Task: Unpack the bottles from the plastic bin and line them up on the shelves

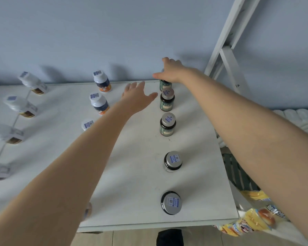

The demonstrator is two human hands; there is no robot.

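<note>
A white shelf top (140, 150) carries rows of bottles. On the right runs a line of several dark bottles with silver lids (167, 124), from the front edge to the back. My right hand (169, 71) covers the lid of the rearmost dark bottle (164, 85) by the wall and grips it from above. My left hand (137, 96) hovers open, fingers spread, just left of the second dark bottle (167, 100), holding nothing. White bottles with orange-blue labels (101, 82) stand in a middle row. The plastic bin is out of sight.
More white bottles (32, 83) line the left side of the shelf. A white metal shelf frame (226, 50) rises at the right. Snack packets (252, 221) lie below the right edge. The blue-grey wall closes the back.
</note>
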